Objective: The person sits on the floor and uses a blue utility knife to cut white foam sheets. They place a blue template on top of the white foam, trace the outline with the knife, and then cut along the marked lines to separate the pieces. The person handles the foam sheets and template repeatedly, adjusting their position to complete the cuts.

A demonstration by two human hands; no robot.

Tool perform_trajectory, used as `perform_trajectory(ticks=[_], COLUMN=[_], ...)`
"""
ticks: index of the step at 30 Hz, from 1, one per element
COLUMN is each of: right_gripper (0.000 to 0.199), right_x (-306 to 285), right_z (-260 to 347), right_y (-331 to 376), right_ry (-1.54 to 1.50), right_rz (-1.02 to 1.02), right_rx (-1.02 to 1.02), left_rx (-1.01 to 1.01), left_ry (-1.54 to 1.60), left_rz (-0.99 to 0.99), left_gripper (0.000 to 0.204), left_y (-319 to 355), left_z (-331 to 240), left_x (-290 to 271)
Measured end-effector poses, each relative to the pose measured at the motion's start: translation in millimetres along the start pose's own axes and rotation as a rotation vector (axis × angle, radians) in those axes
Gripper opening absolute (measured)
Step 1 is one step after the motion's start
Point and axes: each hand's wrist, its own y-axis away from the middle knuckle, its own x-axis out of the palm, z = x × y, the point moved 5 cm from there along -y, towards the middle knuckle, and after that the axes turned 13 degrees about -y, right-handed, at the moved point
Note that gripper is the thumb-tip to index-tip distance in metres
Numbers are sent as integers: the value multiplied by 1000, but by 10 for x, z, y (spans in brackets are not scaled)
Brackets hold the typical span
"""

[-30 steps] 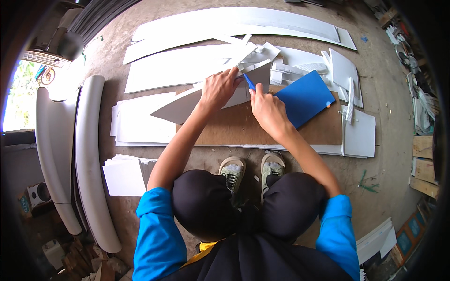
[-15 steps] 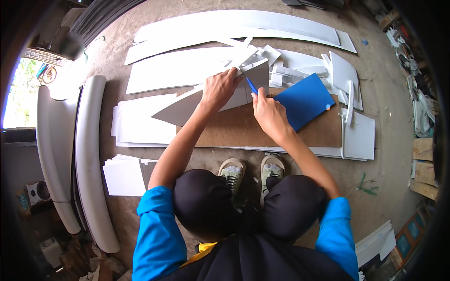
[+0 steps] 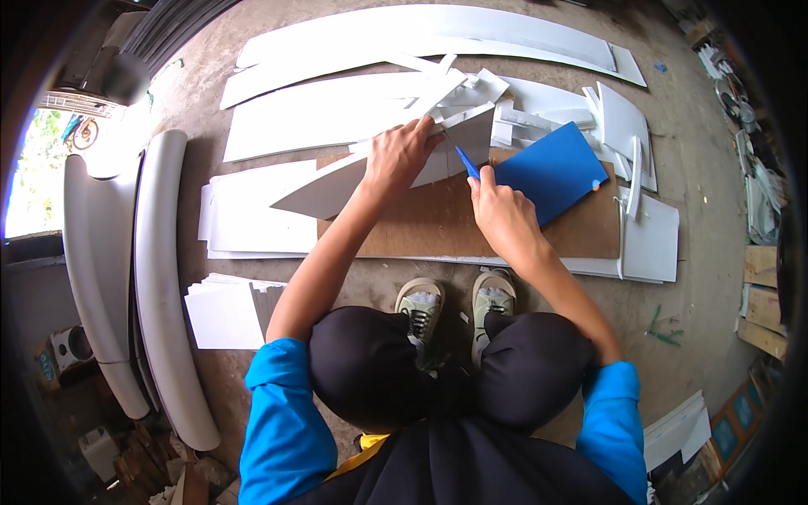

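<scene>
Two hands work at a brown board on the floor. Left hand presses flat a long white pointed sheet running leftward across the board; right hand, just right, grips a blue knife at the sheet's right end.

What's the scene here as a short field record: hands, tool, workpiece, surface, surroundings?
left hand: pressed flat on the grey-white sheet
right hand: fingers closed around the blue knife
knife tip: at the sheet's edge
surface: brown board on the concrete floor
beside knife: blue panel lying on the board
around: white offcuts, long white curved strips, stacked white sheets
</scene>
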Motion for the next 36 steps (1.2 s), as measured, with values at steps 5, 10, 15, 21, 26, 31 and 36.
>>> perform_trajectory(ticks=[5,10,15,21,26,31,36], right_gripper=[27,29,29,32,31,30,30], right_x=[-34,30,-2,-61,-54,65,73], right_z=[44,18,12,-26,45,-21,-29], right_y=[-93,-255,-128,-37,-138,-280,-252], right_ry=[-51,-88,-112,-148,-124,-131,-94], right_rz=[61,78,113,133,119,89,75], right_rx=[48,74,100,142,129,99,89], left_rx=[1,-1,-22,-10,54,-18,-132], left_ry=[1,-28,-47,-26,-31,27,310], left_rz=[8,19,30,38,7,0,-125], left_gripper=[21,21,22,20,19,19,25], left_y=[-1,39,54,10,29,34,-38], left_z=[26,-29,-39,-53,-8,-52,22], left_x=[21,10,-31,-18,36,9,-145])
